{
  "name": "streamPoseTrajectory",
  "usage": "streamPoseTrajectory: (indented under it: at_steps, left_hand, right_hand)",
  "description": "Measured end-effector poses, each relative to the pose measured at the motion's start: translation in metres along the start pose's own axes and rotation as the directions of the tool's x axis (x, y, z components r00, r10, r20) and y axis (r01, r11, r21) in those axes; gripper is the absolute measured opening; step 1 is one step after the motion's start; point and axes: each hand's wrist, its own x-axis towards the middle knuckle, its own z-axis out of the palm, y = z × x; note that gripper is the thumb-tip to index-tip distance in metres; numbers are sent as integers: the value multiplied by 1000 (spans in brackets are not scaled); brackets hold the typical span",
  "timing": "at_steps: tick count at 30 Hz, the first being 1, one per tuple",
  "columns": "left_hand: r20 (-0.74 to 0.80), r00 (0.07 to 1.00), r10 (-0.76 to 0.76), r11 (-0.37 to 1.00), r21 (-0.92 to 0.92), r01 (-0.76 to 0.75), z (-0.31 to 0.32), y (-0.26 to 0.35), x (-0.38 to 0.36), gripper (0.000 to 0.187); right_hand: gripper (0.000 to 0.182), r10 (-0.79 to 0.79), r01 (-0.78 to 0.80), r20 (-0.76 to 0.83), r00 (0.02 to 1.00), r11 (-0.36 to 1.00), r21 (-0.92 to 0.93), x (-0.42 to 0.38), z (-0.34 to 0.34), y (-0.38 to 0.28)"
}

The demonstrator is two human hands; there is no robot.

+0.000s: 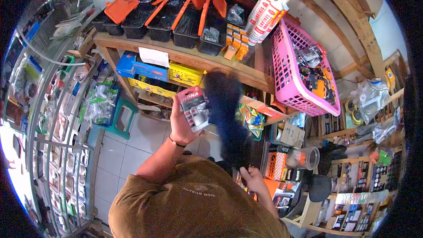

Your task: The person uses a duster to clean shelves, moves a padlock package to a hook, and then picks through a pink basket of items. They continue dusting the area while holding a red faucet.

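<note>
My left hand point(179, 125) grips a carded package point(194, 108) with a red top and a grey-and-white front, held up in front of my chest. Beside it, a long dark blue duster point(225, 119) is smeared by motion, its soft upper end close to the package's right edge. Its lower end runs to my right hand point(252, 179), which is closed around it low on the right. A dark band circles my left wrist.
Black bins point(186, 31) with orange lids line the wooden shelf point(176, 55) ahead. Sealant tubes point(264, 18) and a pink basket point(304, 92) of packaged parts stand at right. A glass display case point(61, 150) is on the left, beside a green stool point(124, 123).
</note>
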Motion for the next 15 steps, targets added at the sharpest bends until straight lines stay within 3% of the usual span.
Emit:
streamPoseTrajectory:
  at_steps: [1,2,3,5,7,9,10,11,12,13,15]
  left_hand:
    - [206,975,-81,990,-96,102,-40,7,-4,61]
    - [-214,975,60,995,88,-42,20,-5,5,59]
    - [-92,996,-8,987,157,23,1,-3,2,60]
    - [-173,982,-79,980,170,109,-17,-6,9,60]
    - [-34,997,70,997,-24,-71,-14,-8,8,63]
    - [-213,970,118,985,149,-87,6,-22,16,64]
    - [-107,994,-17,998,64,24,-24,-21,15,65]
    - [10,990,-139,990,-6,139,-62,-21,13,65]
    - [33,987,-159,985,-68,161,-35,-20,25,65]
    - [-117,991,-71,990,115,84,0,-18,9,61]
    - [-86,996,36,999,3,-36,-4,-9,12,60]
  right_hand:
    - [43,99,-100,16,995,993,67,1,1,-3]
    - [43,-94,92,-6,996,988,-123,5,7,18]
    - [43,-90,88,-6,996,989,-122,4,4,12]
    - [40,-100,104,-111,989,994,24,-3,-7,-5]
    - [39,-95,93,-193,977,995,-20,6,0,21]
    - [37,3,0,36,999,996,-88,0,-2,16]
    - [39,-124,139,87,988,971,-197,-1,-7,10]
    - [39,-119,135,92,989,971,-197,-4,-5,8]
    - [41,-32,32,5,999,999,34,-4,-2,5]
    - [43,73,-54,-59,996,961,270,-4,-1,4]
    - [43,37,-2,-119,992,958,286,2,0,10]
